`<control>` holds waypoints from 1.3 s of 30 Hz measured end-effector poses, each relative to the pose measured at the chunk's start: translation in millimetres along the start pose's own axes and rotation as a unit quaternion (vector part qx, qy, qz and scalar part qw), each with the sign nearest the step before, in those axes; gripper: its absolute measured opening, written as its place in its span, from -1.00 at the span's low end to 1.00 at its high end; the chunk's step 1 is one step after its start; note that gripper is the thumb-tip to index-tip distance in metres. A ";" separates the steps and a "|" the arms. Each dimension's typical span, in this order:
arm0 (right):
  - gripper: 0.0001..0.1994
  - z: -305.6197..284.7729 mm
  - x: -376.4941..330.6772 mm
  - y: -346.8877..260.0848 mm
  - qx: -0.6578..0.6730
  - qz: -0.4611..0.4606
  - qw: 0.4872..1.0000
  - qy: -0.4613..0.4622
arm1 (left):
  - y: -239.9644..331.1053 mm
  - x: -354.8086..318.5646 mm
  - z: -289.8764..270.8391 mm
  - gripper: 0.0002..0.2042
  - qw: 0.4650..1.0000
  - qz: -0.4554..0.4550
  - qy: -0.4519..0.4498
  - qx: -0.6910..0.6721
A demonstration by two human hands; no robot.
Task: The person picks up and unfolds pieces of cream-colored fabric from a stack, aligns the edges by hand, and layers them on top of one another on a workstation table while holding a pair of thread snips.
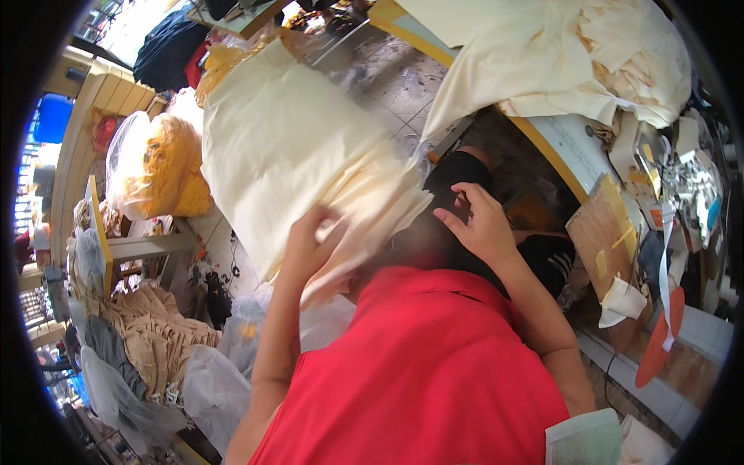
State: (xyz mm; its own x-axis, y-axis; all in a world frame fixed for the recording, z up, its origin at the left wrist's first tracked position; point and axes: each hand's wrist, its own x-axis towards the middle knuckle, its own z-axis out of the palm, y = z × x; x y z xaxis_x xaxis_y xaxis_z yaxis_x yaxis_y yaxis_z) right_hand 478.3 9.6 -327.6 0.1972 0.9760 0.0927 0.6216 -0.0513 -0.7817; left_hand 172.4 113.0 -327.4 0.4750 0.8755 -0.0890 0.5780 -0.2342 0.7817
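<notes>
A thick stack of cream fabric (287, 139) lies to my left, its loose layered edges fanned toward my lap. My left hand (314, 240) is closed on the near edge of these layers, with some fingers blurred or hidden in the folds. Over my dark shorts, my right hand (482, 225) is raised with thumb and curved fingers apart, holding nothing. It is just right of the fanned fabric edges and does not touch them. More cream fabric (535, 54) drapes over the worktable at the upper right, one corner hanging toward my knee.
A sewing machine (690, 178) stands on the worktable (570, 147) at right, beside a brown board (601, 229). To the left are a clear bag of orange-yellow material (159, 167), a pile of tan cloth (159, 329) and translucent plastic sheeting (221, 387). Tiled floor (391, 85) shows ahead.
</notes>
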 end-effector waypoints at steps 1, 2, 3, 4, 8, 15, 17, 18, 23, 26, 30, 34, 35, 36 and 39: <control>-0.69 -0.9 -4.7 2.9 0.021 0.071 0.997 -0.015 | 11.4 25.4 15.8 -0.71 0.999 0.040 -0.017 -0.023; -0.66 3.7 -9.1 11.6 0.023 0.096 0.995 -0.006 | 20.8 49.4 33.1 -0.67 0.995 0.083 -0.023 -0.044; -0.68 9.0 -12.5 22.1 0.014 0.077 0.997 0.008 | 24.4 73.7 49.6 -0.61 0.992 0.115 -0.031 -0.034; -0.69 14.9 -16.8 32.0 0.005 0.059 0.998 0.020 | 27.7 96.1 67.2 -0.62 0.991 0.116 -0.021 -0.065; -0.75 14.9 -11.4 27.9 -0.006 0.021 0.998 0.055 | 30.3 149.6 78.0 -0.70 0.933 0.030 -0.215 -0.287; -0.86 34.7 43.8 18.3 -0.130 -0.176 0.968 0.122 | 64.0 136.8 45.8 -0.45 0.921 0.003 -0.283 -0.268; -0.86 40.2 55.1 14.6 -0.170 -0.223 0.953 0.111 | 64.2 135.7 44.6 -0.41 0.913 -0.004 -0.299 -0.277; -0.86 38.1 59.3 16.0 -0.183 -0.240 0.949 0.088 | 65.7 137.2 45.7 -0.39 0.908 -0.004 -0.309 -0.282; -0.86 32.3 45.6 11.6 -0.167 -0.191 0.963 0.086 | 63.9 132.7 40.2 -0.36 0.904 -0.033 -0.318 -0.283; -0.85 15.9 31.6 15.6 -0.131 -0.129 0.977 0.110 | 69.6 129.0 52.6 -0.51 0.917 -0.013 -0.258 -0.303; -0.74 -51.5 26.4 -2.9 -0.049 -0.014 0.970 0.237 | 76.0 139.6 62.7 -0.75 0.990 0.104 -0.054 -0.076; -0.64 -126.5 66.5 3.6 -0.235 -0.014 0.913 0.334 | 85.2 156.9 61.6 -0.70 0.966 0.197 0.051 0.163; -0.62 -143.3 84.9 5.3 -0.281 -0.023 0.889 0.362 | 86.2 155.3 56.1 -0.70 0.964 0.198 0.069 0.161; -0.67 -153.3 102.2 16.2 -0.321 0.045 0.873 0.363 | 86.2 153.6 44.2 -0.70 0.963 0.200 0.089 0.160; -0.72 -194.8 126.7 40.4 -0.358 0.211 0.894 0.170 | 71.7 141.8 -25.7 -0.76 0.974 0.153 0.120 0.115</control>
State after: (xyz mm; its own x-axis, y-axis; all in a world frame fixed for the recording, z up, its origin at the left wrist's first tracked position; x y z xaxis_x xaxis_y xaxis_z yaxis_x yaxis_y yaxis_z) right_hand 676.2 89.9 -227.3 0.6713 0.7235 0.1608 0.7397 -0.6402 -0.2074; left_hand 264.2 231.2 -268.1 0.4964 0.8165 0.2949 0.5791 -0.5645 0.5881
